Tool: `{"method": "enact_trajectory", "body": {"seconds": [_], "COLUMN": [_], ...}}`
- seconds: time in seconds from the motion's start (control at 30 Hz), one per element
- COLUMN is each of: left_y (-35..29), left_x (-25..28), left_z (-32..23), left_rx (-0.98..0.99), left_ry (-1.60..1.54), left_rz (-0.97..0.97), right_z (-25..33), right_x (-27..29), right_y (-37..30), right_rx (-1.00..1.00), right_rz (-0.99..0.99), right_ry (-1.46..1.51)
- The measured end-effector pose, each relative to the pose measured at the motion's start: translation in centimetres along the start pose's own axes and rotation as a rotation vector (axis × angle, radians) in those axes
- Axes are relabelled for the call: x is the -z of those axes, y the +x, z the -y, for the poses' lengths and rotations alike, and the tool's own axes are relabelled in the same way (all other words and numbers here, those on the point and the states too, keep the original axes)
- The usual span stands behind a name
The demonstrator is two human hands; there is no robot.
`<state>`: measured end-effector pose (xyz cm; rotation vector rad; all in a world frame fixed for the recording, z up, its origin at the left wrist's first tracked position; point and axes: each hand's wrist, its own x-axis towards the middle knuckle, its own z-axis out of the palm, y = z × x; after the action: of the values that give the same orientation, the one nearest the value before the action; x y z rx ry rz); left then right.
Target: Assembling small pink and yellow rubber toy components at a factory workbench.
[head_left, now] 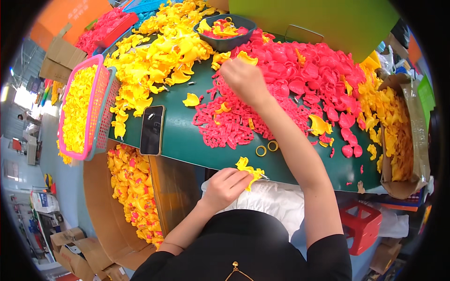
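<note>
My left hand [226,188] is closed on a yellow plastic part [243,165] at the table's near edge; a small metal piece sticks out at its right end. My right hand [243,80] is reached out over the far middle of the table, its fingers curled. Yellow shell pieces [247,58] lie right beside its knuckles, and what its fingers hold, if anything, is hidden. Below that hand spreads a heap of small pink parts [222,124]. Two yellow rings [261,151] lie between my hands.
Yellow shells [164,56] are piled at left, pink shells [304,70] at right. A dark bowl [225,45] stands at the back. A phone [152,130] lies by the left edge, near a pink basket [101,84]. Cardboard boxes [101,206] flank the table; a red stool [360,225] is lower right.
</note>
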<state>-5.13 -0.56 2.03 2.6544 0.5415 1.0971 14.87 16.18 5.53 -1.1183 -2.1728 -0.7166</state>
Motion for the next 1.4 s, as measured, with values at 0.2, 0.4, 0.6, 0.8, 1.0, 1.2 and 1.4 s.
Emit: {"method": "enact_trajectory", "body": {"seconds": [0.2,0.4,0.6,0.8,1.0,1.2,1.4], "left_y": [1.8,3.6,2.7,2.6,2.7,2.9,3.3], "left_x": [-2.9,-4.1,-4.3,-4.5,-4.3,-4.4,-4.5], "left_z": [-1.8,-2.2,-2.9,-3.6,-3.5,-3.3,-3.4], "left_rx": [-0.143,-0.136,-0.14,-0.154,-0.159,-0.172,-0.187], "left_ry": [-0.09,-0.036,0.011,0.027,0.022,0.003,0.029], "left_rz": [0.129,0.229,0.259,0.283,0.296,0.279,0.302], "right_z": [-0.2,7.3,11.3,12.2,13.1,13.3,13.0], "right_x": [10.1,18.2,18.5,16.9,16.1,16.1,17.2], "right_y": [-6.0,-16.0,-16.6,-16.8,-17.0,-16.6,-16.9], "right_rx": [-0.851,-1.386,-1.264,-0.994,-0.918,-0.886,-0.88], "right_rz": [-0.132,0.001,0.144,0.037,0.069,0.081,0.133], "right_ry": [0.501,0.848,0.604,0.425,0.245,0.13,0.187]}}
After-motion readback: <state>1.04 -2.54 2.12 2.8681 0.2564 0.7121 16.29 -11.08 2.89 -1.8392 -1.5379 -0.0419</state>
